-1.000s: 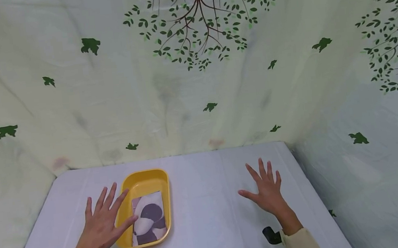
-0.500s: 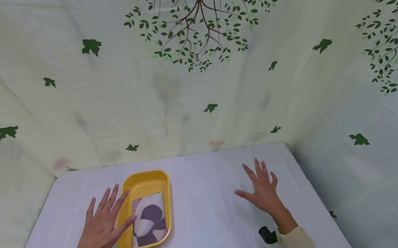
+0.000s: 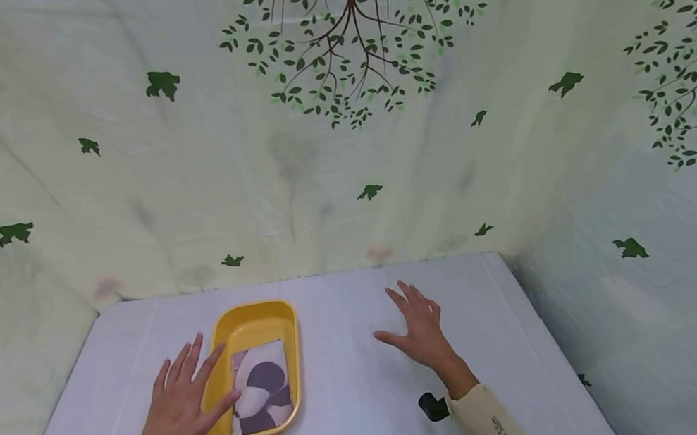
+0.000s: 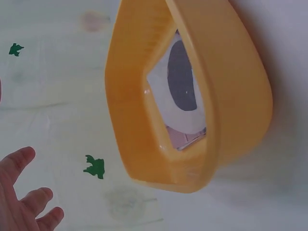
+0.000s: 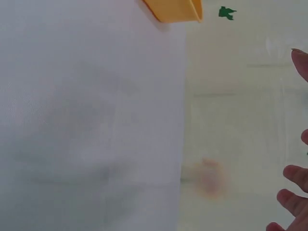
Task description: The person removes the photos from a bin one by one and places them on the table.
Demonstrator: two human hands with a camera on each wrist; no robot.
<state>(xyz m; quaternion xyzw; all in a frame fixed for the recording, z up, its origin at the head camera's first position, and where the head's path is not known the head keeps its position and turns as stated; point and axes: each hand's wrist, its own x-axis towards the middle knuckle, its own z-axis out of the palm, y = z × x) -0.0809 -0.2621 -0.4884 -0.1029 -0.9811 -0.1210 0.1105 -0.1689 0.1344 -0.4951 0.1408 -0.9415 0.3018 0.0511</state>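
Observation:
A yellow plastic tray (image 3: 245,322) sits on the white table (image 3: 355,401), left of the middle. Inside it lies a folded cloth (image 3: 263,388) patterned in white and dark purple. My left hand (image 3: 184,399) is spread with straight fingers over the tray's left rim, its thumb near the cloth; it holds nothing. In the left wrist view the tray (image 4: 231,96) and the cloth (image 4: 180,91) fill the frame, fingertips (image 4: 24,192) at the lower left. My right hand (image 3: 421,332) hovers flat over the table, right of the tray, holding nothing.
Cloth walls printed with trees and green leaves (image 3: 355,39) close in the table at the back, left and right. The table's far edge (image 3: 304,277) meets the back wall. In the right wrist view a tray corner (image 5: 175,10) shows at the top.
My right hand has moved left toward the middle of the table, closer to the tray. The left hand has stayed at the tray's left rim, shifting only slightly.

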